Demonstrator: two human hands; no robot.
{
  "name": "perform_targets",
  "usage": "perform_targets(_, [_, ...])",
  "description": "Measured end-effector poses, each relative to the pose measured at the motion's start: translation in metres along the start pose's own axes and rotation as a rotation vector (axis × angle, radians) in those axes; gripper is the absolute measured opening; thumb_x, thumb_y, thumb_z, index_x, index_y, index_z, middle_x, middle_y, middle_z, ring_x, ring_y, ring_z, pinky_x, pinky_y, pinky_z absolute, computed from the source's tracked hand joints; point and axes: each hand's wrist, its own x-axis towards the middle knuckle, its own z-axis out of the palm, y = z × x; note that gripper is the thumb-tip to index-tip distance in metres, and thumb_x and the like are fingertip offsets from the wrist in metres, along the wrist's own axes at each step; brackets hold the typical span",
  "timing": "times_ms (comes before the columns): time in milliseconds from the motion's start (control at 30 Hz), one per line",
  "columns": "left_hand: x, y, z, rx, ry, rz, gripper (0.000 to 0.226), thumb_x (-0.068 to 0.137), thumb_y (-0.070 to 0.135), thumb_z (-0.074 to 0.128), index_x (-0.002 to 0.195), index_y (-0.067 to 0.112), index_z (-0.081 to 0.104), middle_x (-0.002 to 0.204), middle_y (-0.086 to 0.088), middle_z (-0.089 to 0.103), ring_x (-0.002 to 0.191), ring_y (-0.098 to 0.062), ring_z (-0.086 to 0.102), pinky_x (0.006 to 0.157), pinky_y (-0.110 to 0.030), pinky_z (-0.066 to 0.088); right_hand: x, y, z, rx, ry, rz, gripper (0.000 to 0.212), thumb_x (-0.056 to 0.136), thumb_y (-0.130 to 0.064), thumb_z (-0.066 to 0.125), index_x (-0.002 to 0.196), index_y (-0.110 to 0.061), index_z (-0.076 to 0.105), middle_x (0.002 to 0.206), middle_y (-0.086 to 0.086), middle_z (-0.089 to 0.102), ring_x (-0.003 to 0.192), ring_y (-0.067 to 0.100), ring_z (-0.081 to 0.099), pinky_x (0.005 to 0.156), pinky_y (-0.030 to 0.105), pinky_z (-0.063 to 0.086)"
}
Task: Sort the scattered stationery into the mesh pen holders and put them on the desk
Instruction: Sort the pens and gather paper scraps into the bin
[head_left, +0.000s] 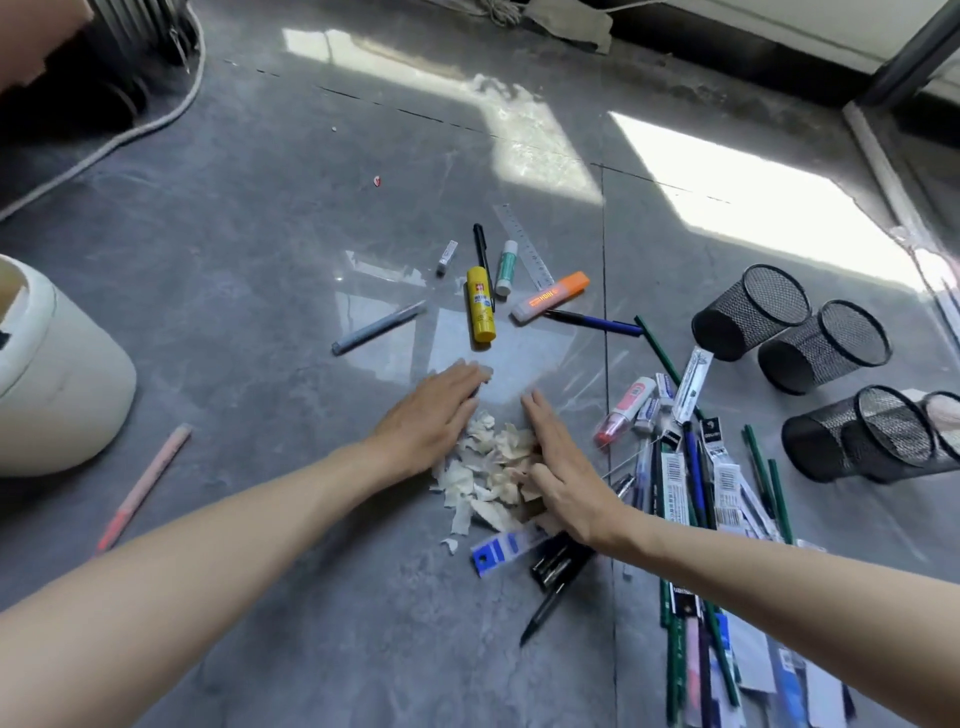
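Both hands lie flat on the grey floor (249, 270), palms down and fingers straight, gripping nothing. The left hand (434, 415) and the right hand (563, 475) sit on either side of a small heap of torn paper scraps (493, 467), each touching its edge, with a gap between the fingertips. Beyond the hands the stationery lies loose on the floor: a yellow glue stick (480, 304), a black pen (480, 244) just beside it, a green and white glue stick (506, 267), a clear ruler (524, 252), an orange highlighter (550, 296), a blue pen (597, 322) and a grey pen (379, 327). A pink pen (145, 486) lies well apart on the left, near a white tub (57, 384). To the right of the right hand is a thick spread of pens, pencils and packaged refills (701, 467). Further right the black mesh pen holders (750, 312) lie tipped on their sides on the floor, close together.
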Motion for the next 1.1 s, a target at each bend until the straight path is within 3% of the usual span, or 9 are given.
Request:
perform_targets(100, [-0.021,0.013,0.008,-0.038,-0.131,0.022,0.043,0.101,0.028,0.035,0.143,0.018,0.036,0.150,0.001,0.035,0.139,-0.011,0.029,0.110,-0.017,0.015,-0.013,0.013,-0.008,-0.077,-0.042,-0.009,0.078,0.084,-0.020,0.034,0.151,-0.026,-0.005,0.156,-0.014,-0.017,0.141,-0.005,-0.011,0.111,0.010,-0.004])
perform_targets(200, [-0.037,0.020,0.013,-0.066,-0.160,0.075,0.054,0.093,0.043,0.033,0.141,0.021,0.039,0.144,0.003,0.042,0.132,-0.011,0.038,0.109,-0.023,0.026,-0.024,0.026,-0.011,-0.102,0.011,-0.013,0.079,0.084,-0.007,0.042,0.150,-0.026,0.003,0.157,-0.013,-0.005,0.142,-0.002,-0.003,0.111,0.009,-0.001])
perform_targets(267, [-0.037,0.021,0.016,-0.007,-0.143,0.128,0.058,0.092,0.049,0.040,0.144,0.023,0.034,0.150,0.005,0.033,0.137,-0.010,0.030,0.113,-0.026,0.023,-0.031,0.031,-0.014,-0.141,0.031,-0.037,0.077,0.087,-0.005,0.048,0.150,-0.025,0.008,0.157,-0.010,0.001,0.141,-0.001,0.001,0.107,0.004,-0.001])
perform_targets(400, [-0.027,0.026,0.027,0.220,-0.162,0.247,0.071,0.088,0.049,0.054,0.148,0.028,0.022,0.155,0.012,0.006,0.141,-0.003,0.003,0.116,-0.027,0.004,-0.042,0.037,-0.022,-0.338,0.093,-0.166,0.059,0.082,-0.019,0.054,0.138,-0.014,0.035,0.147,0.006,0.025,0.134,0.016,0.024,0.115,0.028,0.020])
perform_targets(500, [-0.023,0.028,0.034,0.206,-0.132,0.292,0.046,0.092,0.030,0.055,0.137,0.020,0.047,0.149,-0.002,0.034,0.137,-0.019,0.029,0.113,-0.031,0.022,-0.047,0.040,-0.025,-0.395,0.085,-0.189,0.053,0.081,-0.035,0.063,0.123,-0.010,0.044,0.128,0.008,0.039,0.116,0.020,0.040,0.102,0.035,0.039])
perform_targets(600, [-0.023,0.022,0.030,0.177,-0.008,0.304,0.018,0.083,0.005,0.061,0.100,0.011,0.064,0.114,-0.006,0.057,0.104,-0.027,0.052,0.082,-0.042,0.049,-0.051,0.039,-0.030,-0.313,0.060,-0.135,0.059,0.082,-0.031,0.069,0.128,-0.013,0.039,0.127,0.002,0.035,0.107,0.010,0.042,0.098,0.028,0.041])
perform_targets(700, [-0.028,0.014,0.021,0.189,0.047,0.270,0.020,0.071,-0.005,0.057,0.085,0.010,0.062,0.095,-0.006,0.056,0.088,-0.026,0.052,0.064,-0.042,0.050,-0.054,0.038,-0.034,-0.284,0.033,-0.090,0.060,0.082,-0.024,0.070,0.131,-0.017,0.036,0.119,-0.006,0.034,0.094,0.004,0.044,0.086,0.027,0.047])
perform_targets(900, [-0.044,0.022,0.021,0.143,-0.025,0.269,0.040,0.074,0.031,0.037,0.098,0.011,0.063,0.101,-0.002,0.054,0.096,-0.020,0.051,0.075,-0.038,0.049,-0.053,0.032,-0.027,-0.316,0.021,-0.025,0.022,0.087,-0.019,0.064,0.106,-0.012,0.056,0.112,-0.002,0.044,0.086,0.016,0.054,0.078,0.032,0.048])
perform_targets(1100, [-0.050,0.017,0.021,0.118,-0.058,0.253,0.030,0.089,0.009,0.050,0.118,0.011,0.060,0.124,-0.003,0.050,0.117,-0.019,0.044,0.091,-0.038,0.046,-0.039,0.019,-0.030,-0.201,0.177,0.063,0.002,0.079,0.000,0.069,0.081,-0.001,0.069,0.081,0.001,0.056,0.070,0.013,0.053,0.065,0.021,0.043])
